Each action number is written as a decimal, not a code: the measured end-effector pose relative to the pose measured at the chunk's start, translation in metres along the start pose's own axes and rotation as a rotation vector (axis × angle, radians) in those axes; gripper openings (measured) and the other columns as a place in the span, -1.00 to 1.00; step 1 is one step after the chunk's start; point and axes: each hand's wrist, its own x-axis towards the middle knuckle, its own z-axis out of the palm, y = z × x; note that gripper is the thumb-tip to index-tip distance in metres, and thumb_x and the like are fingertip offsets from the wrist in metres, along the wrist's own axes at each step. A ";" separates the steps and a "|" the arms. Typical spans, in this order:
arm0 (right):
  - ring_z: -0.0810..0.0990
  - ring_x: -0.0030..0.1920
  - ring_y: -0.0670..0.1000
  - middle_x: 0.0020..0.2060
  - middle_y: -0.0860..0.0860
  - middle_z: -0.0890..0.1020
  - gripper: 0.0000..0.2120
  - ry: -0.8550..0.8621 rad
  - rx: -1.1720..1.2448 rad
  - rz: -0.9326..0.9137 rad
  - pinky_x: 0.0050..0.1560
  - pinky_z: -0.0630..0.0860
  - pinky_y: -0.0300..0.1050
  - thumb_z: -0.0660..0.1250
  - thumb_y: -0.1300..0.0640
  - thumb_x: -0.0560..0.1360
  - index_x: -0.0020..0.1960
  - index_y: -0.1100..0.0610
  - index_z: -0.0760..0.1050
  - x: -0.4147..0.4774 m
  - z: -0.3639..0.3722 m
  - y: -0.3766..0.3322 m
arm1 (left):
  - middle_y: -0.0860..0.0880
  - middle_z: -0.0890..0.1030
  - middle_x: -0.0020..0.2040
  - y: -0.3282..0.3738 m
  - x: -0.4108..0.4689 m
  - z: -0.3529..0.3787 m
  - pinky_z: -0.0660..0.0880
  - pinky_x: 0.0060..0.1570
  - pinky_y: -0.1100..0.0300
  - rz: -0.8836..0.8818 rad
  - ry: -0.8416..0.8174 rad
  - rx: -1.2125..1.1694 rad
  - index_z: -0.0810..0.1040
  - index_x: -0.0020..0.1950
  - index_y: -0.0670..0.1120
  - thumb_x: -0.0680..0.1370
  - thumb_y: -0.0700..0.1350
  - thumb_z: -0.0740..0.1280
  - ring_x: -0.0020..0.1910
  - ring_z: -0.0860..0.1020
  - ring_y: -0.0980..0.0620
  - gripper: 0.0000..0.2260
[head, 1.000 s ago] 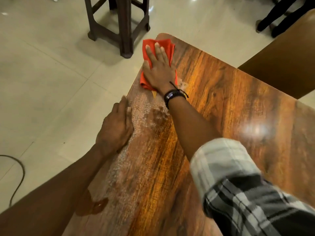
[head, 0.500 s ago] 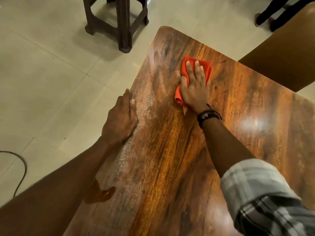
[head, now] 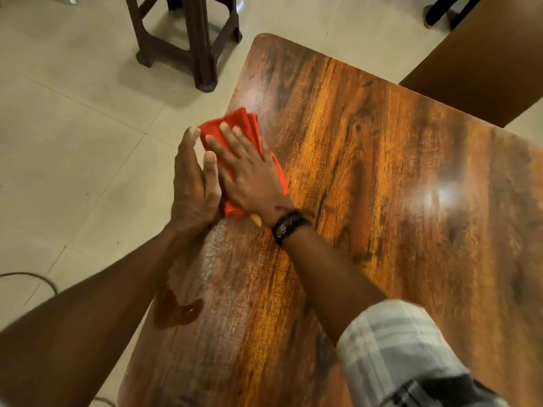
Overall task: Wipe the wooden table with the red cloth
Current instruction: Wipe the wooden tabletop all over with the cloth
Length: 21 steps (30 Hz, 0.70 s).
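1. pale tiled floor [head: 73, 127] surrounds the wooden table [head: 367, 201], whose glossy top fills the right part of the view.
2. nearest, at the table's left edge, a brown puddle [head: 176, 314] lies not yet wiped. just beyond it, a whitish, grainy streak [head: 214, 257] runs along the same edge.
3. further along this edge the two hands come together. the right hand [head: 249, 174] lies flat, fingers straight, on the red cloth [head: 235, 124], pressing it down so that it rubs the wood.
4. the left hand [head: 191, 186] stands on its side against the edge, fingers straight, touching the cloth. i judge it serves as a wall, to catch what the cloth pushes off.
5. the folded cloth sits at the left edge, toward the far left corner, and seems to hang slightly over the rim.
6. far behind, a dark stool [head: 191, 45] stands on the floor, apart from the table.
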 end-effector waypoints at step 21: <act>-0.05 0.63 0.01 0.63 -0.02 0.01 -0.40 0.085 0.055 0.443 0.57 -0.15 0.24 -0.02 -0.15 0.60 0.63 -0.13 0.00 -0.063 0.002 0.007 | -0.01 0.58 0.28 -0.012 0.009 -0.004 0.52 0.18 0.12 -0.138 0.009 -0.142 0.54 0.29 -0.08 0.65 0.11 0.16 0.18 0.57 0.07 -0.63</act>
